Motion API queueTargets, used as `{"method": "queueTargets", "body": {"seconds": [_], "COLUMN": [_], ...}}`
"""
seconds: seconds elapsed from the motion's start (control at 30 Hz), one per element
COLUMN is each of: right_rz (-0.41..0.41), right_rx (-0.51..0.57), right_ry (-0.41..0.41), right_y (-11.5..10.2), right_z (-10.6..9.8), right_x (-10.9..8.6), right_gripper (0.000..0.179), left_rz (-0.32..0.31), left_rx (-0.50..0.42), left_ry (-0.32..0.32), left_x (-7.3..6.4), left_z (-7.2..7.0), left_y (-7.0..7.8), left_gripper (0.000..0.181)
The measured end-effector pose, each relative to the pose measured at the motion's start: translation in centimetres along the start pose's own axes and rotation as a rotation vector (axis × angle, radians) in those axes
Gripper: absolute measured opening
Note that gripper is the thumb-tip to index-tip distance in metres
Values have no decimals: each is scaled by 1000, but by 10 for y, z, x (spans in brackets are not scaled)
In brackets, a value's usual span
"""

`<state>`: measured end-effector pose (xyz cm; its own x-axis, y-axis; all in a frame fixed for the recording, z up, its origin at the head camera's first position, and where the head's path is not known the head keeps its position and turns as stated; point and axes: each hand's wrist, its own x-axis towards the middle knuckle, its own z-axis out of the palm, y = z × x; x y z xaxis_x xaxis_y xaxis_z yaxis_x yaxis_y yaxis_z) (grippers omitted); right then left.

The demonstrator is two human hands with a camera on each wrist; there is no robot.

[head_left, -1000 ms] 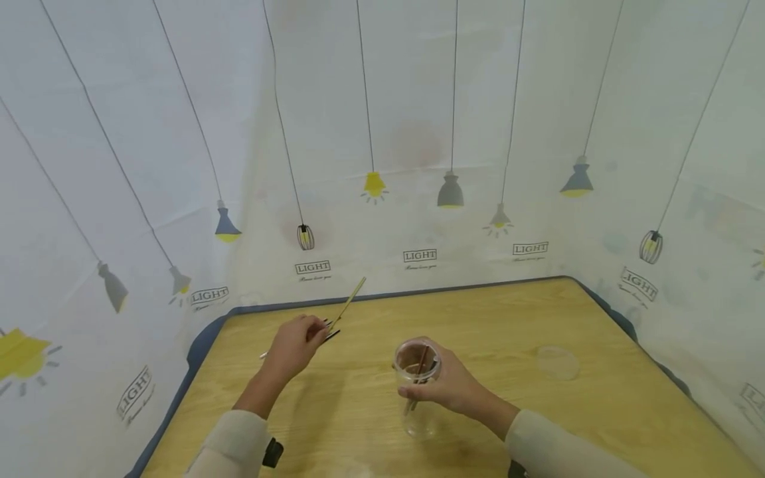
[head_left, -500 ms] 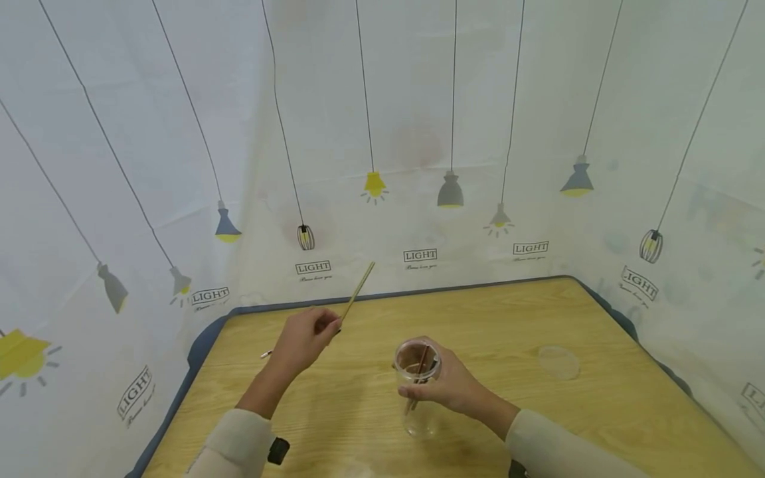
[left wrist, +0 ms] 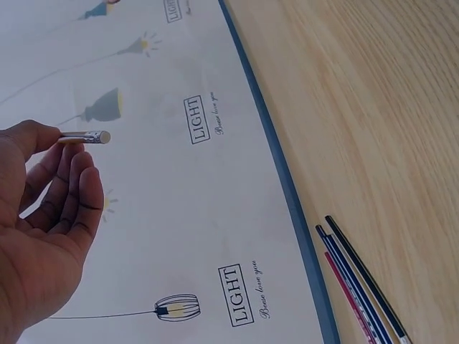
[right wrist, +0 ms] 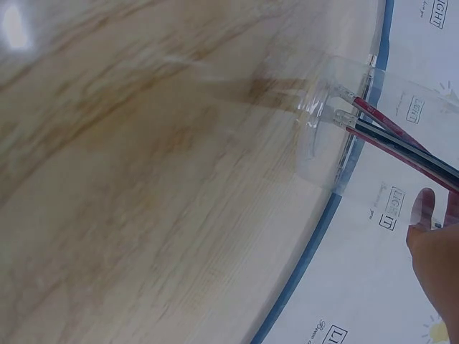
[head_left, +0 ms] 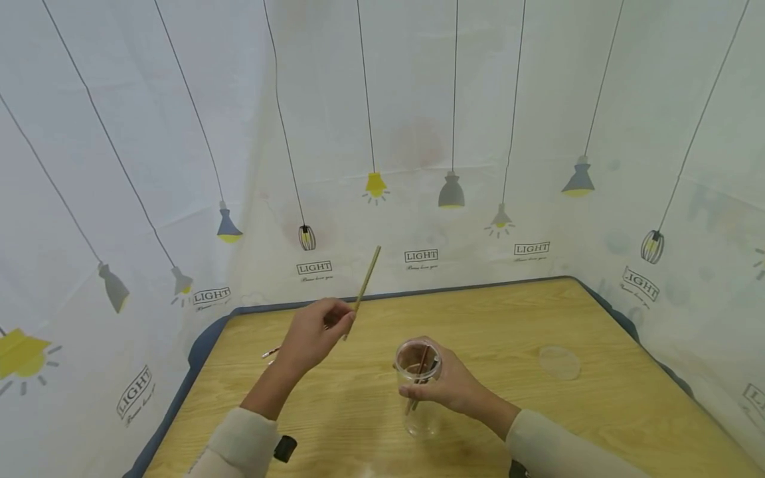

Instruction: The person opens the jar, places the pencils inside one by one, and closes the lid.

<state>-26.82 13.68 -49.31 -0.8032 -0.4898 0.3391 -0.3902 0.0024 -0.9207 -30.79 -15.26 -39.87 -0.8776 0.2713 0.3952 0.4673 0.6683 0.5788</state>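
Observation:
My left hand [head_left: 313,332] pinches a yellow pencil [head_left: 368,275] between thumb and fingers, raised above the table and tilted up to the right. Its metal ferrule and pale eraser poke out past the thumb in the left wrist view. Around the upper part of a clear jar [head_left: 423,425] curl the fingers of my right hand [head_left: 454,384]. Inside the jar several pencils [right wrist: 401,143] lean together, dark and red ones, eraser ends down at the bottom. Several more pencils [left wrist: 362,283], dark blue, black and red, lie on the table, mostly hidden behind my left hand in the head view.
A clear round lid [head_left: 559,363] lies flat on the wood-look table [head_left: 490,312], right of the jar. White sheeting [head_left: 412,119] printed with lamps encloses the table at the back and both sides. A blue edge [head_left: 263,308] runs along the table's border.
My left hand has lifted the yellow pencil up from beside the other pencils and moved right, toward the jar; the pencil stands steeper now. The right hand and jar have stayed in place.

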Motion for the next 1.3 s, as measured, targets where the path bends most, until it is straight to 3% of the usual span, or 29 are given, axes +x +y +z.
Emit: {"method": "queueTargets", "body": {"seconds": [0.47,1.0,1.1,1.3], "right_rz": [5,24,22,27], "right_rx": [2,-7,-5,-19], "right_ry": [1,0,-2,5], "right_y": [1,1,1,1], "right_z": [0,1,1,1], "right_x": [-1,0,0,1], "right_gripper": [54,59,59,59], "left_rz": [104,221,224,156], "left_rx": [-84,-158,-167,-212], "left_ry": [7,-9,-10,-49], "left_x": [-4,-12,-12,-14], "left_z": [-2,-2,0,5], "left_y": [42,69,72,76], "left_gripper": [13,12,10,11]}}
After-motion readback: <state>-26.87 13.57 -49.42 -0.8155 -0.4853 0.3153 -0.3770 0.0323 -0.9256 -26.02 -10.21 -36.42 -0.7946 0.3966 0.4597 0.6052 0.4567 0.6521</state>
